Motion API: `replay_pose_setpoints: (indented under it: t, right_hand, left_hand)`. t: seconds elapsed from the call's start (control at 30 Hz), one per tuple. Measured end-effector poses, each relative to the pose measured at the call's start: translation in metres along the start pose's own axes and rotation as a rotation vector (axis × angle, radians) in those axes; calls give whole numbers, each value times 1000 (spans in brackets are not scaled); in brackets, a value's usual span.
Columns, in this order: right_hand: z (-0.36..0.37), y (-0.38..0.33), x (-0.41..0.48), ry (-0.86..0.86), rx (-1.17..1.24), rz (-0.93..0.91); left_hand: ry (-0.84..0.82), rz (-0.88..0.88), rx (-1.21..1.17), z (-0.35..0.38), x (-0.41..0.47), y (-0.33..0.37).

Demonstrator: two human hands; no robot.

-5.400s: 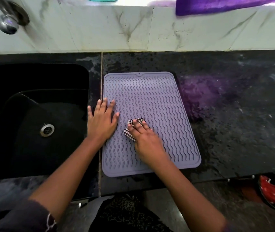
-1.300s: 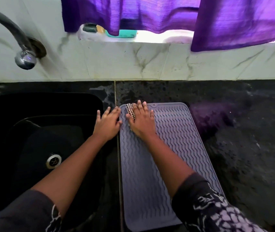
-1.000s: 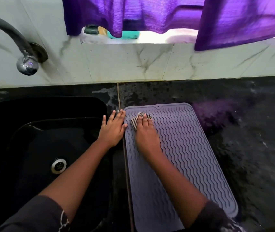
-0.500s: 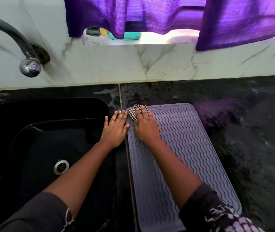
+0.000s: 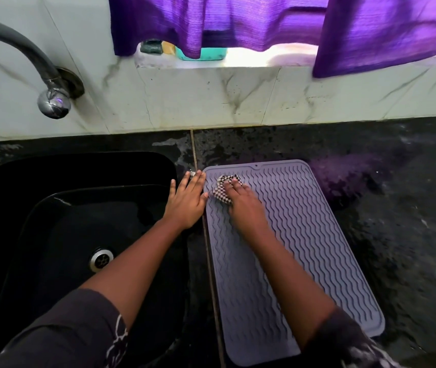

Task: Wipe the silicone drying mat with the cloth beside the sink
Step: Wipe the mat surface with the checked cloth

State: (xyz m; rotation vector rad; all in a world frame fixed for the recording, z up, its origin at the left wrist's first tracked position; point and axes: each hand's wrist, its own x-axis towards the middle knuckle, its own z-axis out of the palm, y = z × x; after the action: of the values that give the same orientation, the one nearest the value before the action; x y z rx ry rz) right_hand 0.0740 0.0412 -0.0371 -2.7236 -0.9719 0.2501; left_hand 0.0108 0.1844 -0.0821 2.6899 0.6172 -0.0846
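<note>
the step in hand is the wiping of the far part of the silicone drying mat (image 5: pixel 304 248), which lies flat on the dark wet bench (image 5: pixel 397 221) in the centre right of the frame, just beside the black sink (image 5: pixel 52 208) at the left. the right hand (image 5: pixel 243 205) presses the checkered cloth (image 5: pixel 222 188) down on the mat near its upper left corner; its grip is closed over the bunched cloth, with the fingers on top and the cloth showing in front of them. the left hand (image 5: pixel 186 201) lies flat and released, fingers spread, on the narrow strip of bench between sink and mat, and its thumb side touches the left edge of the mat, i think to keep it from sliding. to do this step well, i judge that the right hand should keep even pressure and move along the wavy ridges, so that the cloth enters the grooves, and then go strip by strip toward the right and the near edge, which look not yet covered from here. the mat can slip on the wet bench, so the left hand should hold the edge firmly. counted: one mat, one cloth, one sink with one drain (image 5: pixel 102 259), one tap (image 5: pixel 49 99) in the upper left, two hands, and two pieces of purple curtain (image 5: pixel 238 19) at the top.
</note>
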Motion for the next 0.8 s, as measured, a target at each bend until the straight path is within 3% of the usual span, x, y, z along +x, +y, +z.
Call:
replay_pose_setpoints:
  t: [0.23,0.33,0.4,0.43,0.53,0.63,0.8]
  right_hand:
    - [4,-5,-54,-24,-139,-16]
    - [-23,3,-72,-255,-165,-44]
    - [-51,8,-49,-416,-48,26]
    - [-61,8,-37,-402,41,66]
    - [-47,1,-14,-11,145,85]
    - [-2,-4,-25,-61,54,-62]
    - [8,10,-76,-58,57,-65]
  left_hand:
    - [-14,-2,3,0,0,0]
    - [-14,-1,1,0,1,-2]
    - [-26,5,2,0,0,-2]
    - [-38,6,-3,-1,0,-2]
    - [-53,0,-2,-2,2,-3]
    - [-60,0,10,-2,2,-2]
    - [-50,-6,24,-2,2,-2]
